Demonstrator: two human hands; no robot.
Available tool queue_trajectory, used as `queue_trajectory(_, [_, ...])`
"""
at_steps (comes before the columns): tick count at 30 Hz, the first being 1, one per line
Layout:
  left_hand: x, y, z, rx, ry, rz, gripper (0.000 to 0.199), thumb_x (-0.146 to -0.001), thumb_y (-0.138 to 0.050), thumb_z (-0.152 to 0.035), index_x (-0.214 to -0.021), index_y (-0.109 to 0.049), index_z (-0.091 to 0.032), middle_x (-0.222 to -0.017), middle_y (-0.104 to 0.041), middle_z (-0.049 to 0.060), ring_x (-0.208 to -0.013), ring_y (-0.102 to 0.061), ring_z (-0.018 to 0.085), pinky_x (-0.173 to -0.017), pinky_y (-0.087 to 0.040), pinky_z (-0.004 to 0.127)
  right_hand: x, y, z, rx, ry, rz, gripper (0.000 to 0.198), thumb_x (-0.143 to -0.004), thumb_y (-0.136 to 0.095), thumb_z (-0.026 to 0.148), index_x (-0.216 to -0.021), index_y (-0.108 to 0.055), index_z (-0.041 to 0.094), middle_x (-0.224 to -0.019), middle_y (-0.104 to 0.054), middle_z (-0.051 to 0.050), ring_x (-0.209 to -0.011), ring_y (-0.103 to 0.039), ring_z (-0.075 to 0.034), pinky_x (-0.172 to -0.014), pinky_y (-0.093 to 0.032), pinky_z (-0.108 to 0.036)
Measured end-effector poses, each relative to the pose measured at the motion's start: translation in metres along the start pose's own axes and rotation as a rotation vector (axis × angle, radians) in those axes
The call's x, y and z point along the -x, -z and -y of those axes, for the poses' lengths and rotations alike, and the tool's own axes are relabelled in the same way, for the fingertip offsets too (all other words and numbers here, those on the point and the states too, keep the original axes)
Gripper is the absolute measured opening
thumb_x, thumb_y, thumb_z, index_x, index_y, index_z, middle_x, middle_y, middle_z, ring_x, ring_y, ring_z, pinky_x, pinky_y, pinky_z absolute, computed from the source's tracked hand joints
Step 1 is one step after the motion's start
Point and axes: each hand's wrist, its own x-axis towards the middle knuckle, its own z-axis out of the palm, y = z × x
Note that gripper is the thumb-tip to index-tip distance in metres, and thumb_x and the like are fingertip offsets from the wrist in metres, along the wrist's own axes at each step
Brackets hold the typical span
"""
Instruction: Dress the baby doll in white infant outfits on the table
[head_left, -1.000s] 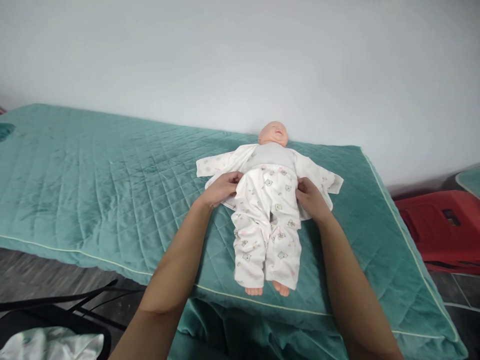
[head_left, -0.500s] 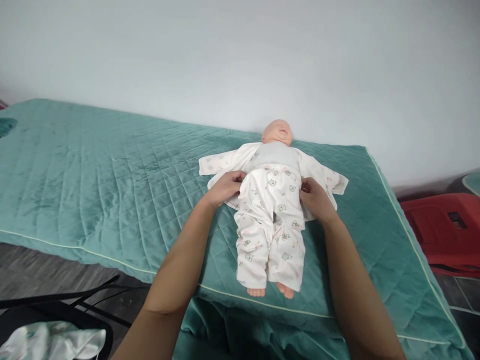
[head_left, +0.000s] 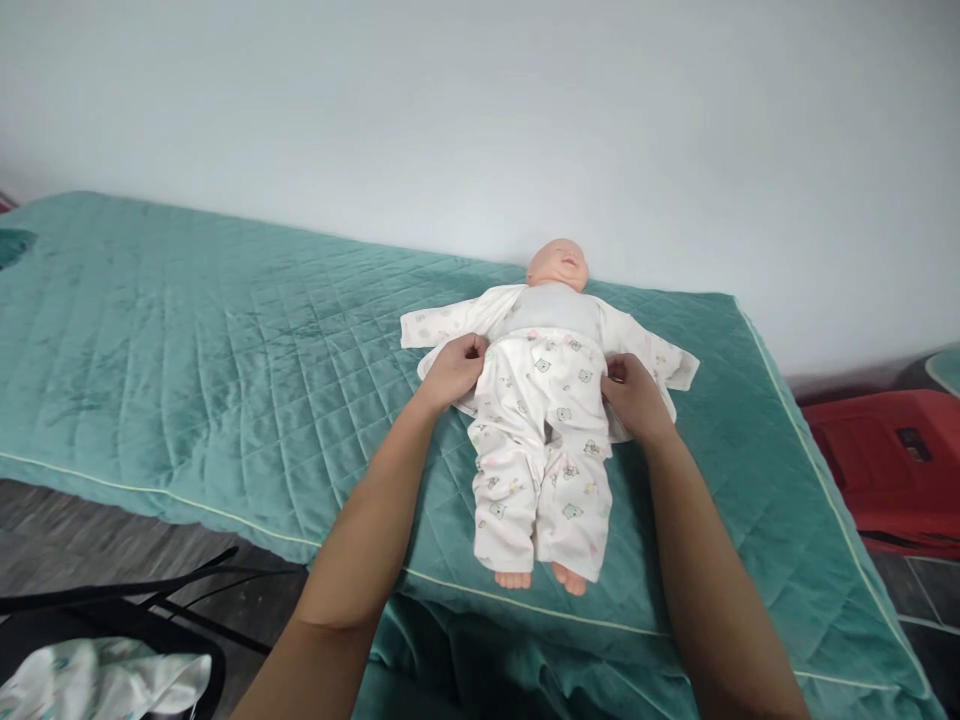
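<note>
A baby doll (head_left: 559,266) lies on its back, head toward the wall and bare feet toward me. It wears white patterned pants (head_left: 541,440), pulled up over its belly. Its white long-sleeved top (head_left: 637,345) lies spread open beneath it, arms in the sleeves, and a grey torso shows between. My left hand (head_left: 456,372) pinches the pants at the waist on the left side, thumb and forefinger together. On the opposite side, my right hand (head_left: 632,393) has its fingers closed on the pants' edge near the hip.
The doll rests on a green quilted bed cover (head_left: 262,380) against a pale wall (head_left: 375,120). At the lower left, a patterned cloth (head_left: 105,680) lies on a black chair-like frame (head_left: 202,650). Beyond the right edge stands a red plastic object (head_left: 892,465).
My left hand has shifted slightly up at the waist, its thumb and forefinger now pinched more closely. My right hand has barely moved, and the doll lies as before.
</note>
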Motion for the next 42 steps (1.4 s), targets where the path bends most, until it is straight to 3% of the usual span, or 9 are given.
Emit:
queue_trajectory(5, [-0.005,-0.002,0.006,-0.108,-0.04,-0.108,0.012,-0.07,-0.06,-0.027,-0.075,-0.052,-0.02,-0.067,-0.053,-0.004,-0.063,-0.044,0.011,-0.057,-0.032,0.022,0.002,-0.002,0.003,0.079,-0.002,-0.054,0.027,-0.071,-0.06,0.028,-0.097,-0.056,0.024,-0.084,-0.068,-0.002,-0.071,-0.061,-0.019,-0.066,-0.048,-0.032])
queue_trajectory(8, [-0.01,-0.003,0.004,-0.189,-0.058,-0.102,0.009,-0.071,-0.057,-0.026,-0.077,-0.058,-0.02,-0.072,-0.059,-0.001,-0.069,-0.051,0.014,-0.063,-0.038,0.024,0.0,-0.002,0.001,0.168,0.045,-0.07,0.03,-0.073,-0.059,0.028,-0.103,-0.06,0.024,-0.088,-0.071,-0.004,-0.081,-0.064,-0.022,-0.075,-0.049,-0.035])
queue_trajectory(13, [-0.023,0.002,-0.013,-0.209,0.101,0.102,0.011,-0.058,-0.057,-0.015,-0.068,-0.062,-0.019,-0.057,-0.059,0.001,-0.055,-0.055,0.018,-0.06,-0.044,0.031,-0.017,0.001,0.005,0.422,0.145,0.067,0.02,-0.074,-0.049,0.019,-0.082,-0.067,0.022,-0.082,-0.073,-0.006,-0.081,-0.062,-0.024,-0.073,-0.045,-0.033])
queue_trajectory(17, [-0.036,0.008,-0.032,-0.193,0.246,0.331,0.026,-0.049,-0.057,-0.009,-0.071,-0.068,-0.017,-0.062,-0.066,0.006,-0.056,-0.062,0.022,-0.062,-0.05,0.036,-0.029,0.006,0.015,0.476,0.139,0.189,0.023,-0.068,-0.048,0.013,-0.069,-0.068,0.023,-0.075,-0.073,-0.005,-0.075,-0.063,-0.024,-0.069,-0.043,-0.032])
queue_trajectory(23, [-0.045,0.012,-0.039,-0.217,0.273,0.483,0.032,-0.044,-0.057,-0.004,-0.071,-0.069,-0.016,-0.067,-0.07,0.007,-0.061,-0.068,0.026,-0.062,-0.053,0.036,-0.027,0.013,0.016,0.354,0.089,0.314,0.021,-0.073,-0.053,0.02,-0.081,-0.072,0.022,-0.074,-0.074,-0.005,-0.071,-0.066,-0.025,-0.067,-0.049,-0.034])
queue_trajectory(27, [-0.04,0.015,-0.033,-0.152,0.146,0.465,0.022,-0.046,-0.064,-0.004,-0.064,-0.068,-0.017,-0.074,-0.072,0.008,-0.073,-0.07,0.029,-0.063,-0.053,0.034,-0.025,0.017,0.019,0.303,0.176,0.395,0.016,-0.075,-0.056,0.022,-0.081,-0.072,0.022,-0.074,-0.074,-0.005,-0.082,-0.068,-0.028,-0.074,-0.052,-0.037])
queue_trajectory(30, [-0.035,0.016,-0.032,-0.106,0.046,0.487,0.023,-0.051,-0.067,-0.005,-0.069,-0.07,-0.019,-0.078,-0.074,0.005,-0.09,-0.069,0.03,-0.072,-0.054,0.031,-0.02,0.02,0.025,0.249,0.183,0.421,0.022,-0.077,-0.058,0.023,-0.091,-0.075,0.023,-0.089,-0.077,-0.005,-0.089,-0.068,-0.03,-0.079,-0.054,-0.039])
queue_trajectory(35, [-0.029,0.016,-0.031,0.049,0.009,0.557,0.025,-0.059,-0.068,-0.01,-0.081,-0.073,-0.018,-0.085,-0.076,0.004,-0.096,-0.069,0.028,-0.087,-0.054,0.035,-0.008,0.023,0.031,0.039,0.115,0.389,0.026,-0.077,-0.066,0.028,-0.101,-0.076,0.026,-0.103,-0.077,-0.002,-0.104,-0.068,-0.032,-0.088,-0.055,-0.042])
queue_trajectory(42, [-0.029,0.004,-0.021,0.328,0.103,0.462,0.036,-0.056,-0.071,-0.011,-0.091,-0.072,-0.014,-0.086,-0.076,0.009,-0.091,-0.071,0.029,-0.08,-0.057,0.041,-0.005,0.006,0.021,-0.377,0.028,0.313,0.031,-0.07,-0.081,0.031,-0.1,-0.076,0.023,-0.107,-0.077,-0.004,-0.106,-0.069,-0.03,-0.09,-0.057,-0.042])
